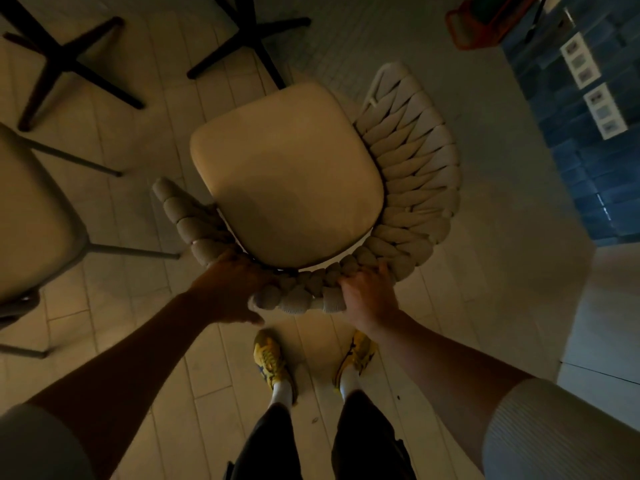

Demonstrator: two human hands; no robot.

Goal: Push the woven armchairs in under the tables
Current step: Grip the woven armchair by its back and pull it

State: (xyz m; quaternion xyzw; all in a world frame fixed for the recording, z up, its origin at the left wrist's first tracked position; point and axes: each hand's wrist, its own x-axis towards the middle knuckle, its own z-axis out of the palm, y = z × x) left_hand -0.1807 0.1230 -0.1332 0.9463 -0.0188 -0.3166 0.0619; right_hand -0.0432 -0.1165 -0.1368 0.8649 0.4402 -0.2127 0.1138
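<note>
Pale floor (pixel 214 375), woven armchair (pixel 287 174), left hand (pixel 232 292), right hand (pixel 367 296), fingers (pixel 381 269) grasping its backrest

Cream braided armchair (pixel 412 174), yellow shoes (pixel 270 358), blue tiled wall (pixel 568 161).

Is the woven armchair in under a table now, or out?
The woven armchair is out: its whole seat cushion shows, no tabletop over it, and the black table base stands beyond its front.
</note>
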